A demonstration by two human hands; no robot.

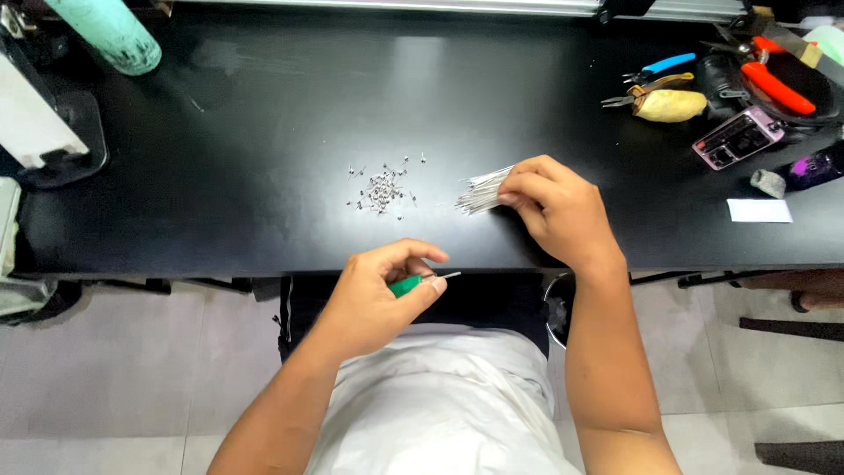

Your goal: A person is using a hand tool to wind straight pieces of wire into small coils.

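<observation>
At the far left of the black worktable (pixel 220 132) we see one mint-green bottle (pixel 110 33) lying tilted at the back edge, and below it one white and black device (pixel 40 123) on a dark base.

Moving toward the middle, one loose pile of small silver metal pieces (pixel 381 186) lies scattered on the tabletop; they are too small and too many for us to count, and we cannot tell exactly what kind of part they are.

Just in front of the table edge, our left hand (pixel 378 295) is closed around one green-handled tool (pixel 406 285), thumb and forefinger pressed on the handle, with its thin metal tip (pixel 447 276) sticking out to the right.

To the right of the pile, well apart from it, lies one bundle of thin silver wires or pins (pixel 482 192), fanned on the table. Our right hand (pixel 558 207) rests on the bundle's right end, its fingertips pinched together on the strands.

At the far right we count one blue-handled tool (pixel 661 65), one pair of yellow-handled pliers (pixel 655 85) beside one yellowish lump (pixel 670 105), one orange-handled tool (pixel 778 86), one pink boxy gadget (pixel 738 136), one small grey block (pixel 768 183), one purple object (pixel 813 167) and one white slip of paper (pixel 759 210).
</observation>
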